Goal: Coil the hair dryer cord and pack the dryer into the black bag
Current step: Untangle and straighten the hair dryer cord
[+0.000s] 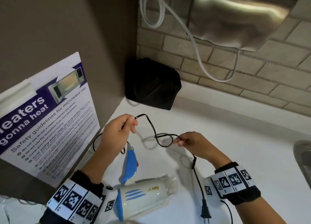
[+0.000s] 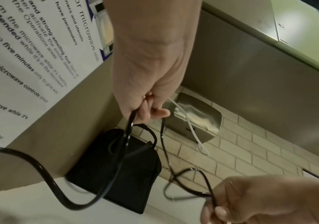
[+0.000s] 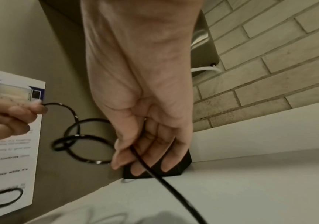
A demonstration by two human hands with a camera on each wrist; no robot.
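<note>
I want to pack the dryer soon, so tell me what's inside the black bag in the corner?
Its inside cannot be seen: the black bag sits in the counter corner against the brick wall, showing only its dark outer fabric, with no opening in view.

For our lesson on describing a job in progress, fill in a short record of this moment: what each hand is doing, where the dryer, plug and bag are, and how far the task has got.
left hand: left hand pinches the black cord near the dryer end
right hand: right hand pinches the cord beside a small loop
hair dryer: hair dryer lies on its side on the white counter
plug: plug hangs free below the right hand
black bag: black bag stands in the corner against the tiled wall
progress: cord barely coiled, dryer not packed
</note>
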